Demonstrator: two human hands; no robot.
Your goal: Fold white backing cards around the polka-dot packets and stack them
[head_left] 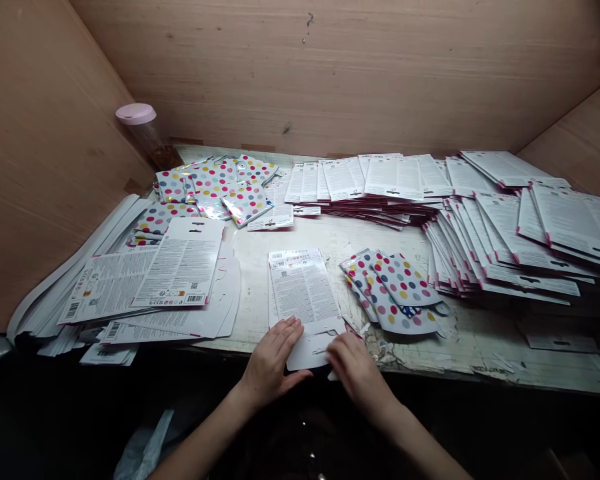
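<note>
A white printed card packet (307, 293) lies flat at the table's front edge, its plain flap toward me. On the flap's left side rests my left hand (275, 357), fingers extended over the card and thumb spread along the lower edge. My right hand (353, 367) is at the flap's right edge with its fingers curled together; what they pinch is too small to make out. Just right of the card is a small pile of polka-dot packets (397, 290).
Printed cards (180, 267) are stacked on the left, with more polka-dot packets (215, 180) behind them. A pink-lidded jar (143, 130) stands back left. Rows of white cards (347, 179) line the back, and a large fanned pile (580, 220) covers the right. Wooden panels (330, 73) enclose the table.
</note>
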